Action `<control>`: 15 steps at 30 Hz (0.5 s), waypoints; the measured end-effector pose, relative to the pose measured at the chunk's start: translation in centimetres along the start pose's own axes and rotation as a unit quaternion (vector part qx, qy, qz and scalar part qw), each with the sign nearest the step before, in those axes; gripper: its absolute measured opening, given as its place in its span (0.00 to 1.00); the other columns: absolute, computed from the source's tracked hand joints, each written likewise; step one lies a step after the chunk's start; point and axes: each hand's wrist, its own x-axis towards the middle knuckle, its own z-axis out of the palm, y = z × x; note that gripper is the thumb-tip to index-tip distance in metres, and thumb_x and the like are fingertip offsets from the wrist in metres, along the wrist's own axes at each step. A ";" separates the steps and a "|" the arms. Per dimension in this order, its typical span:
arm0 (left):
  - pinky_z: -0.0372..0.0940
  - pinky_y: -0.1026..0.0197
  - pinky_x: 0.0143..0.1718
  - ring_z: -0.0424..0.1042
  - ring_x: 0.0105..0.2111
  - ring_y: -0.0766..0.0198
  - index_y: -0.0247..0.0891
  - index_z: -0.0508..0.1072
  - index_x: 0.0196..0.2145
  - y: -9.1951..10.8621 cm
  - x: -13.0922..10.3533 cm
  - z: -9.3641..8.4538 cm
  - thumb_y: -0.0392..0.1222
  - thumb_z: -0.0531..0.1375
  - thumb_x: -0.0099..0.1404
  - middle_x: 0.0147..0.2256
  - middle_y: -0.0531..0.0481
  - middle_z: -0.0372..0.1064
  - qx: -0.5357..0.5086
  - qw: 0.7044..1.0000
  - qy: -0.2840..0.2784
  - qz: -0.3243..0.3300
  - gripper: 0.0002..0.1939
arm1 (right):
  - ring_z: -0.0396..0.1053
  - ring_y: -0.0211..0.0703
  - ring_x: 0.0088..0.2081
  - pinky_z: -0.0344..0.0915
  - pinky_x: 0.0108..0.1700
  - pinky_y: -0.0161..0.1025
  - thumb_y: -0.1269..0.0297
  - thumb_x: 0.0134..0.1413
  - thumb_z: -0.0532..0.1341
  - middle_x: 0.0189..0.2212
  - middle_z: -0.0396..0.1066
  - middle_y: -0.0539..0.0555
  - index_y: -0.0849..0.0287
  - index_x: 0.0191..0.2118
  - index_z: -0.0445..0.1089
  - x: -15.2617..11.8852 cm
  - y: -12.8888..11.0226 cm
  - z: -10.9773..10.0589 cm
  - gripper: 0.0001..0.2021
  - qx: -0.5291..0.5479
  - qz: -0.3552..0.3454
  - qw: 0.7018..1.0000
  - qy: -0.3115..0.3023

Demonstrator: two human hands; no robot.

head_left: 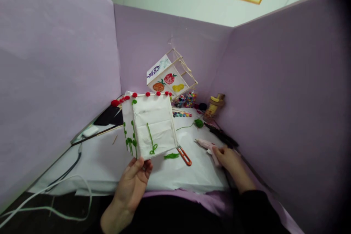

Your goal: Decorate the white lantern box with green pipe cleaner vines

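Note:
My left hand (134, 178) pinches the lower corner of a white paper lantern (156, 111) and holds it up over the table. Red pompoms run along its top edge, and green yarn shapes like stems and leaves decorate two faces. At the right, my right hand (229, 160) is wrapped around the handle of a pink hot glue gun (207, 144), whose nozzle points left. Between the hands lie an orange-handled cutter (185, 156), its blade end partly behind the lantern, and a small bundle of green yarn (171, 156).
A second painted lantern frame (170, 76) hangs at the back. Behind are bags of coloured pompoms (190, 99), a yellow cup-shaped item (214, 106) and a green yarn ball (198, 123). A black phone-like slab (105, 116) and white cable (87, 190) are left. Purple partitions (282, 80) enclose the table.

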 end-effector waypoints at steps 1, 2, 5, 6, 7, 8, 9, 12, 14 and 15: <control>0.72 0.63 0.30 0.73 0.26 0.64 0.33 0.73 0.25 0.0 0.0 0.0 0.24 0.59 0.55 0.24 0.48 0.73 -0.001 1.000 0.002 -0.001 0.08 | 0.71 0.51 0.32 0.58 0.31 0.39 0.48 0.52 0.53 0.28 0.74 0.62 0.60 0.28 0.73 -0.7 -0.2 -0.5 0.20 -0.008 -0.012 1.000 0.004; 0.72 0.63 0.30 0.73 0.26 0.64 0.33 0.73 0.25 -0.1 0.0 0.1 0.23 0.59 0.55 0.24 0.48 0.73 -0.003 1.000 0.005 -0.001 0.08 | 0.70 0.49 0.33 0.58 0.32 0.38 0.50 0.52 0.54 0.29 0.74 0.60 0.59 0.28 0.73 -1.4 -0.7 -1.1 0.18 -0.012 -0.037 0.999 0.007; 0.72 0.63 0.30 0.73 0.26 0.64 0.33 0.73 0.24 -0.1 -0.1 0.2 0.23 0.59 0.55 0.23 0.49 0.73 -0.009 1.000 0.007 -0.003 0.09 | 0.68 0.45 0.34 0.59 0.36 0.37 0.58 0.53 0.55 0.33 0.72 0.57 0.59 0.32 0.73 -3.4 -3.8 -1.9 0.12 0.007 -0.203 0.979 0.017; 0.72 0.63 0.29 0.73 0.25 0.65 0.33 0.73 0.24 -0.1 -0.1 0.3 0.23 0.59 0.55 0.23 0.49 0.73 -0.010 1.000 0.008 -0.005 0.09 | 0.68 0.43 0.33 0.59 0.37 0.37 0.60 0.54 0.54 0.33 0.72 0.56 0.59 0.32 0.73 -3.8 -5.2 -1.9 0.12 0.015 -0.257 0.966 0.014; 0.72 0.63 0.29 0.73 0.25 0.65 0.33 0.73 0.24 -0.1 -0.1 0.3 0.23 0.59 0.55 0.23 0.49 0.73 -0.010 1.000 0.008 -0.007 0.09 | 0.67 0.43 0.34 0.59 0.37 0.36 0.62 0.55 0.54 0.34 0.71 0.55 0.58 0.32 0.73 -4.1 -6.8 -1.6 0.11 0.012 -0.294 0.956 0.004; 0.71 0.63 0.29 0.73 0.25 0.65 0.33 0.73 0.24 -0.1 -0.2 0.3 0.23 0.59 0.55 0.23 0.49 0.73 -0.009 1.000 0.008 -0.008 0.08 | 0.67 0.42 0.34 0.58 0.38 0.36 0.64 0.55 0.54 0.34 0.71 0.55 0.58 0.32 0.73 -4.2 -8.3 -1.2 0.11 0.002 -0.309 0.951 -0.006; 0.71 0.64 0.29 0.73 0.25 0.65 0.33 0.73 0.24 -0.1 -0.2 0.3 0.23 0.59 0.55 0.24 0.49 0.73 -0.008 1.000 0.007 -0.010 0.08 | 0.67 0.41 0.35 0.58 0.37 0.35 0.66 0.55 0.54 0.34 0.71 0.55 0.58 0.32 0.74 -4.1 -9.7 -0.7 0.10 -0.011 -0.313 0.950 -0.013; 0.72 0.63 0.30 0.73 0.25 0.65 0.33 0.73 0.25 0.0 -0.3 0.2 0.23 0.60 0.55 0.24 0.49 0.73 -0.003 1.000 0.004 -0.012 0.08 | 0.67 0.41 0.36 0.57 0.37 0.34 0.70 0.53 0.55 0.35 0.71 0.55 0.59 0.32 0.74 -3.1 -12.8 1.3 0.09 -0.029 -0.319 0.947 -0.028; 0.72 0.63 0.30 0.73 0.26 0.65 0.33 0.73 0.25 0.0 -0.3 0.2 0.23 0.59 0.55 0.24 0.49 0.73 0.000 1.000 0.002 -0.013 0.08 | 0.67 0.42 0.36 0.56 0.37 0.34 0.72 0.51 0.55 0.35 0.71 0.57 0.60 0.32 0.74 -2.3 -13.6 2.5 0.09 -0.040 -0.314 0.948 -0.032; 0.72 0.63 0.30 0.73 0.26 0.65 0.33 0.73 0.25 0.0 -0.2 0.2 0.23 0.59 0.55 0.24 0.49 0.73 0.001 1.000 0.001 -0.013 0.08 | 0.67 0.43 0.36 0.56 0.36 0.35 0.73 0.51 0.55 0.35 0.71 0.58 0.61 0.32 0.74 -1.9 -13.8 2.9 0.10 -0.044 -0.310 0.949 -0.033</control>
